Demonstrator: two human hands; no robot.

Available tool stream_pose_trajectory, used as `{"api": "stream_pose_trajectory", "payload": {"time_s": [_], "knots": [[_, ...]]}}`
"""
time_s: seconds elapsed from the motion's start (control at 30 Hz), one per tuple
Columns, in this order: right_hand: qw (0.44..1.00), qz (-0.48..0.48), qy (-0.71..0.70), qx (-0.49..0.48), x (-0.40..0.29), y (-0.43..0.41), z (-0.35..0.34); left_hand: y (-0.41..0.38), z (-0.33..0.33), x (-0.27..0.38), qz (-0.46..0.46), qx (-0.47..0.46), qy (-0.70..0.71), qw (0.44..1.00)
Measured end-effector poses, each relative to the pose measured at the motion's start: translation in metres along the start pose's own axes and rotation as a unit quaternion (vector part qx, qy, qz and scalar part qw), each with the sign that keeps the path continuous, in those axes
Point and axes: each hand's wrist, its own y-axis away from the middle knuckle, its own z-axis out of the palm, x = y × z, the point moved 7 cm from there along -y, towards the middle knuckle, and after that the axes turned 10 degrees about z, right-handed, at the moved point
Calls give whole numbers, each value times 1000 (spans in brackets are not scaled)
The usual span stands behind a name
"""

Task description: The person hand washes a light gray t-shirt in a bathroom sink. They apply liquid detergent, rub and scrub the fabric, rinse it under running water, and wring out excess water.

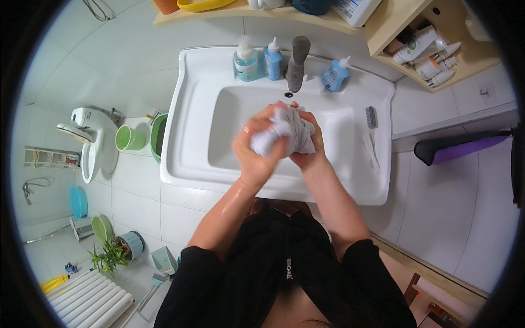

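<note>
Both of my hands grip one bunched light-grey cloth [293, 129] above the basin of a white washbasin [197, 123]. My left hand [256, 147] wraps the cloth's left end, its fingers slightly blurred. Around the right side of the bundle curls my right hand [309, 153], partly hidden by the cloth. My left forearm looks wet and shiny. Just beyond the hands stands a grey-covered faucet [297, 65], with the dark overflow hole [288, 95] below it. I cannot tell what kind of cloth item this is.
Behind the basin stand a clear pump bottle [247, 65] and blue squeeze bottles [272, 61], [336, 76]. A grey-bristled brush [371, 117] and a white-handled tool [371, 153] lie on the right rim. A wooden shelf [254, 14] overhangs the back. A green bucket [130, 138] and a toilet [100, 141] stand left.
</note>
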Motion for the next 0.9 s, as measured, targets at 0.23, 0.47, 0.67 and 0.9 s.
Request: {"api": "stream_pose_trajectory", "payload": {"time_s": [0.23, 0.47, 0.67, 0.9], "knots": [[961, 140, 238, 30, -9, 9, 29, 11, 60, 76, 402, -377, -103, 828], [794, 79, 603, 22, -24, -6, 61, 52, 87, 51, 521, -466, -154, 699], [690, 50, 714, 102, -36, -37, 34, 60, 109, -3, 470, -567, -200, 647], [634, 14, 754, 172, -38, -57, 0, 76, 108, -33, 428, -619, -203, 626]]}}
